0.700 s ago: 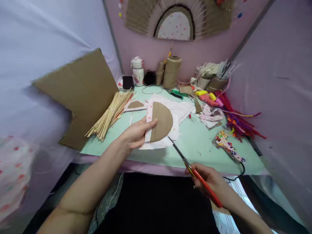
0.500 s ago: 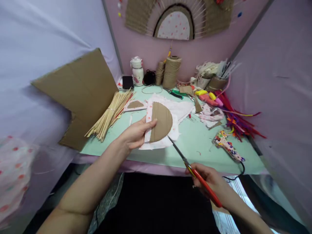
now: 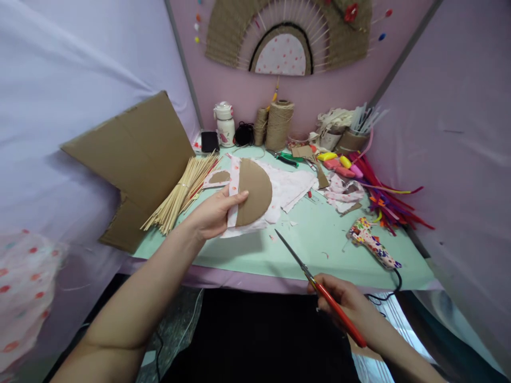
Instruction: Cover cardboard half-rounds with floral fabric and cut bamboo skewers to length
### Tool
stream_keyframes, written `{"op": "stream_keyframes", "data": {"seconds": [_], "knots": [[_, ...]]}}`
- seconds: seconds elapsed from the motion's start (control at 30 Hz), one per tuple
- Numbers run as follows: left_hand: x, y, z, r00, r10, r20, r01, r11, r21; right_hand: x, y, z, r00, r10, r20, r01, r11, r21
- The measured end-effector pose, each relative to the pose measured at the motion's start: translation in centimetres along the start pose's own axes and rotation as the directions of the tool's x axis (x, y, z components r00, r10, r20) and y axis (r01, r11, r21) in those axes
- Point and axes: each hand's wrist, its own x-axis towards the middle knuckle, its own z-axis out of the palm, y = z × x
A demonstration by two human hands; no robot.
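At the green table [image 3: 319, 250], my left hand [image 3: 213, 213] is pinching the cardboard half-disc [image 3: 253, 191], seemingly light and stiff, by its straight edge, floppy fabric backing [image 3: 279, 205] drooping. My right hand [image 3: 349, 308] is gripping the red scissors [image 3: 323, 291], their blades shut and clear of the cloth.

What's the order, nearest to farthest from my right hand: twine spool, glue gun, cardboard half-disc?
From the right hand, holding scissors:
1. glue gun, right, closest.
2. cardboard half-disc, left, in the left hand.
3. twine spool, by the back wall.
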Motion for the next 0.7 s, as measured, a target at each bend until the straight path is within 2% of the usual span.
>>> {"op": "stream_keyframes", "data": {"seconds": [0.1, 0.2, 0.27, 0.4, 0.5, 0.7], "knots": [[-0.4, 1.9, -0.5, 0.999, -0.008, 0.049, 0.001, 0.991, 0.137, 0.2, 0.7, -0.5, 0.999, -0.041, -0.008, 0.041, 0.999, 0.033], [-1.1, 3.9, -0.9, 0.981, -0.034, 0.190, -0.028, 0.948, 0.316, 0.2, 1.3, -1.3, 0.990, -0.138, -0.038, 0.140, 0.989, 0.055], [-1.4, 5.2, -0.9, 0.942, -0.072, 0.329, -0.085, 0.895, 0.438, 0.0, 1.3, -1.8, 0.980, -0.191, -0.059, 0.195, 0.979, 0.056], [-1.4, 7.3, 0.2, 0.822, -0.202, 0.532, -0.225, 0.743, 0.630, -1.0, 0.5, -2.5, 0.967, -0.240, -0.090, 0.244, 0.969, 0.032], [-0.6, 8.4, 1.4, 0.758, -0.299, 0.580, -0.283, 0.650, 0.706, -1.3, -0.6, -2.9, 0.970, -0.241, -0.040, 0.241, 0.970, -0.011], [1.6, 9.7, 3.5, 0.688, -0.448, 0.570, -0.346, 0.488, 0.801, -1.4, -2.3, -3.9, 0.979, -0.205, -0.005, 0.203, 0.973, -0.110]]}}
